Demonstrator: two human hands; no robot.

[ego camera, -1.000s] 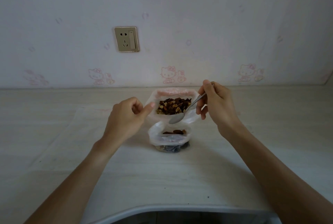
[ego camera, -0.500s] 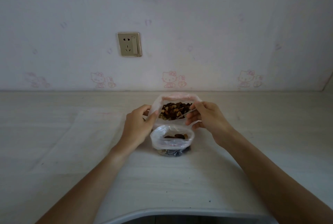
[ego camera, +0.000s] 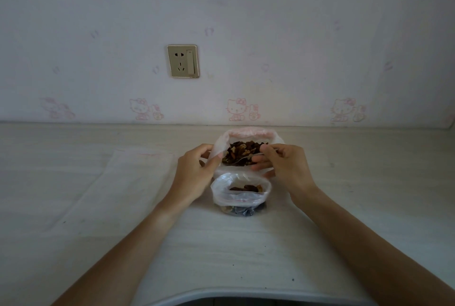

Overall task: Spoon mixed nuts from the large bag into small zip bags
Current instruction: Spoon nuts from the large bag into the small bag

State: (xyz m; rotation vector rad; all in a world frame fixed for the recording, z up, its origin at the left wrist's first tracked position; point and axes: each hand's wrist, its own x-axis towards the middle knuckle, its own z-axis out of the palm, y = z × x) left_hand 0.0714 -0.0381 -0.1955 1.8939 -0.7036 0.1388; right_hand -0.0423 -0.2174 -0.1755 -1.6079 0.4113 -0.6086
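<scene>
The large clear bag (ego camera: 246, 132) stands open at the middle of the table, full of brown mixed nuts (ego camera: 243, 152). My left hand (ego camera: 197, 172) pinches its left rim. My right hand (ego camera: 283, 170) holds a metal spoon (ego camera: 242, 160) whose bowl lies in the nuts; the handle is mostly hidden by my fingers. Just in front stands a small zip bag (ego camera: 240, 195), open, with a few nuts inside.
A flat clear plastic sheet or bag (ego camera: 128, 182) lies on the pale table (ego camera: 73, 207) to the left. A wall socket (ego camera: 183, 60) sits on the wall behind. The table's curved front edge (ego camera: 221, 293) runs near my forearms.
My right hand has lowered the spoon from above the small bag into the large bag's nuts. My left hand has shifted right to grip the large bag's rim.
</scene>
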